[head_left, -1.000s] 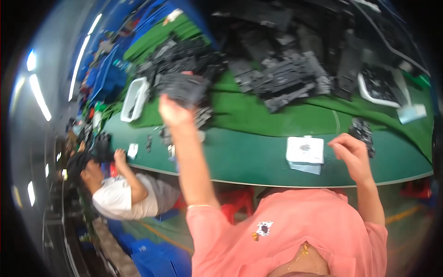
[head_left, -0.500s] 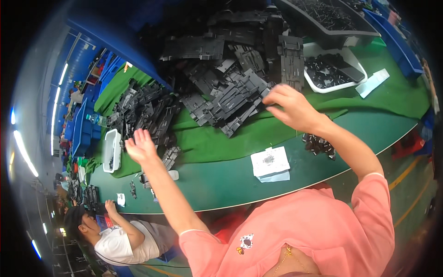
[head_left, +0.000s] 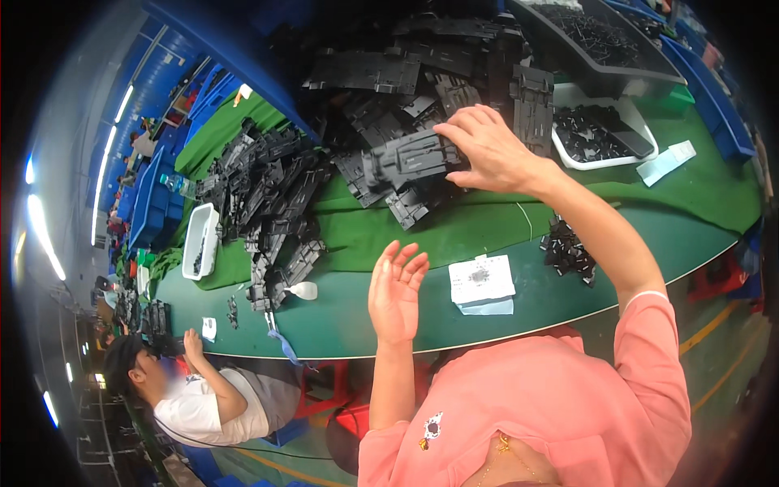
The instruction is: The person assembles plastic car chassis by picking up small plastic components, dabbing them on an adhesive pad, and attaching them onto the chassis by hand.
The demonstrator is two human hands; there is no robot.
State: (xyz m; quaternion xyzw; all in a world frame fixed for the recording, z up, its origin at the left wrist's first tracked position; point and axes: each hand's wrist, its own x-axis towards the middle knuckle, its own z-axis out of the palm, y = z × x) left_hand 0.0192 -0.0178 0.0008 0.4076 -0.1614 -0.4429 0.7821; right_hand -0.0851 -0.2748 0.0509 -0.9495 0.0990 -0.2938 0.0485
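My right hand (head_left: 495, 150) grips the right end of a black moulded plastic part (head_left: 412, 158), thumb below and fingers above. That part is held over a heap of similar black plastic parts (head_left: 365, 73) on a green cloth. My left hand (head_left: 398, 288) is raised above the table's near side, palm up, fingers spread and slightly curled, with nothing in it. To its right lies a white printed sheet (head_left: 482, 280) on a light blue one. A second pile of black parts (head_left: 260, 187) spreads out on the left.
A white tray of small black pieces (head_left: 604, 138) stands at the right below a large dark bin (head_left: 608, 36). Loose black clips (head_left: 566, 250) lie near my right forearm. A narrow white tray (head_left: 200, 243) is at the left. A co-worker (head_left: 215, 390) sits at the table's left end.
My right hand has taken hold of a black plastic part from the heap and lifted it. My left hand has moved right, away from the left pile, to the table's middle.
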